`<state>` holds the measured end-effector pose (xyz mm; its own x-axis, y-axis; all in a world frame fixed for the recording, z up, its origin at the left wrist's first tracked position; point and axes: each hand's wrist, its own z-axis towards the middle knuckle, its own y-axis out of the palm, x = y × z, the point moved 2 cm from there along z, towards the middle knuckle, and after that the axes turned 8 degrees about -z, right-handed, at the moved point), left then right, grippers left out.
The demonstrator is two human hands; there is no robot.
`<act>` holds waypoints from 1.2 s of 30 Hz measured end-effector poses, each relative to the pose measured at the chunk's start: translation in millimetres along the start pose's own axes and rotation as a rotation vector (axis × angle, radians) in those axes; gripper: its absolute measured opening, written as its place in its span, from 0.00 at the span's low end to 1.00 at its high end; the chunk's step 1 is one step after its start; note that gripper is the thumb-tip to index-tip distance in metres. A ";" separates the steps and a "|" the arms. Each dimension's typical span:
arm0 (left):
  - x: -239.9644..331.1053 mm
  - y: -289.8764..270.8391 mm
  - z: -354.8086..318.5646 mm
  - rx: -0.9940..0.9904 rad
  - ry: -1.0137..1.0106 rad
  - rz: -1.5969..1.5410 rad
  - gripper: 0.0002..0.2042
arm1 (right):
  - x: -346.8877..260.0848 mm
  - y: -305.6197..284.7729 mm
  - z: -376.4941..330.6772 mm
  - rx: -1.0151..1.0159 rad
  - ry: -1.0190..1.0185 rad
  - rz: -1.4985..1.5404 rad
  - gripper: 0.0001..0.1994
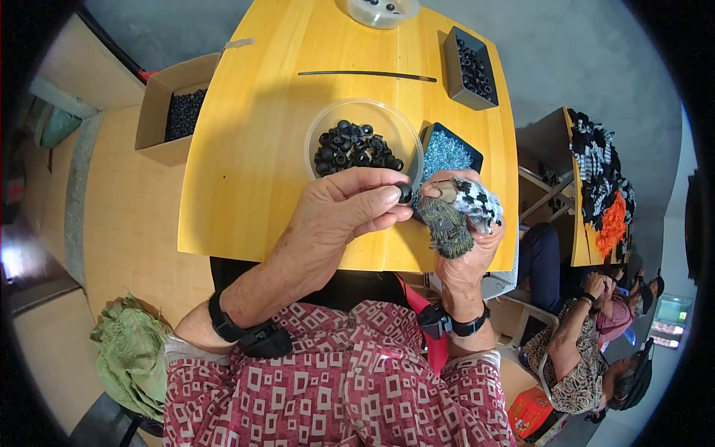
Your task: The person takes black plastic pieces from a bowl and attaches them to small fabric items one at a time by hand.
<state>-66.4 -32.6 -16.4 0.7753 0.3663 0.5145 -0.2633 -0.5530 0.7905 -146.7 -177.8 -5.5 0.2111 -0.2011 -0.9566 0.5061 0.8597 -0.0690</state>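
Note:
My left hand (pixel 335 208) is over the table's near edge, pinching a small round black part (pixel 404 193) between thumb and fingertips. Close beside it on the right, my right hand (pixel 468 257) is closed. A grey-green knitted cloth (pixel 449 227) and a black-and-white cloth (pixel 477 203) cover some of its fingers. Whatever those fingers hold is too small or hidden to make out. Just beyond my hands sits a clear round bowl (pixel 311 134) with many black ring-like parts (pixel 357 145). A dark tray of small shiny bluish pieces (pixel 445 154) lies partly behind my right hand.
The yellow table (pixel 253 149) also carries a thin dark rod (pixel 365 74), a grey bin (pixel 471 97) of black parts and another clear tub (pixel 381 18). A cardboard box (pixel 160 145) of black pieces stands left. At right are a cloth-covered table (pixel 585 238) and a seated person (pixel 573 357).

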 end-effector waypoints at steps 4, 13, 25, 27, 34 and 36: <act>-3.7 -2.9 3.3 -0.003 -0.017 -0.025 0.12 | -1.0 2.5 0.0 -0.047 -0.125 -0.151 0.13; 0.7 -0.6 5.0 -0.014 0.011 0.009 0.10 | -0.7 2.6 0.7 -0.028 -0.227 -0.325 0.14; -1.3 -3.9 -0.2 0.002 -0.021 -0.014 0.10 | -10.1 6.8 -4.2 -0.092 -0.405 -0.586 0.16; -3.3 -5.2 2.7 -0.007 -0.024 0.016 0.10 | -11.5 6.8 -3.4 -0.080 -0.551 -0.702 0.16; 0.9 -8.1 -0.9 -0.108 0.007 0.093 0.10 | -22.5 2.3 4.5 -0.206 -0.333 -0.551 0.16; 8.9 -10.3 -3.8 -0.139 0.020 0.079 0.10 | -20.7 -2.6 5.3 -0.175 -0.226 -0.347 0.16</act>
<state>-59.0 -20.8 -18.7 0.7375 0.3417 0.5825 -0.4012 -0.4722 0.7849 -147.9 -178.3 16.0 0.2412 -0.5725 -0.7836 0.4339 0.7859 -0.4406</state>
